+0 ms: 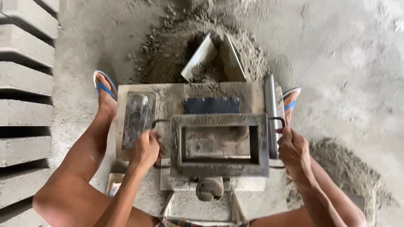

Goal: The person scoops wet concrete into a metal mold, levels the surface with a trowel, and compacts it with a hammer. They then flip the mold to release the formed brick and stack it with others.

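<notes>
A grey metal block mould (219,168), a rectangular frame, sits on a cement-dusted work table (168,93). My left hand (146,148) is closed around the mould's left wire handle. Over on the other side, my right hand (293,147) grips the right handle (277,120). Inside the frame a flat grey surface shows. A dark plate (211,105) lies just beyond the mould. A flat steel trowel (136,117) rests on the table left of it.
A heap of grey cement mix (168,54) with a scoop (212,56) in it lies beyond the table. Finished concrete blocks (25,75) are stacked at the left. A metal pipe (270,109) lies at the right. My feet wear blue sandals (105,86).
</notes>
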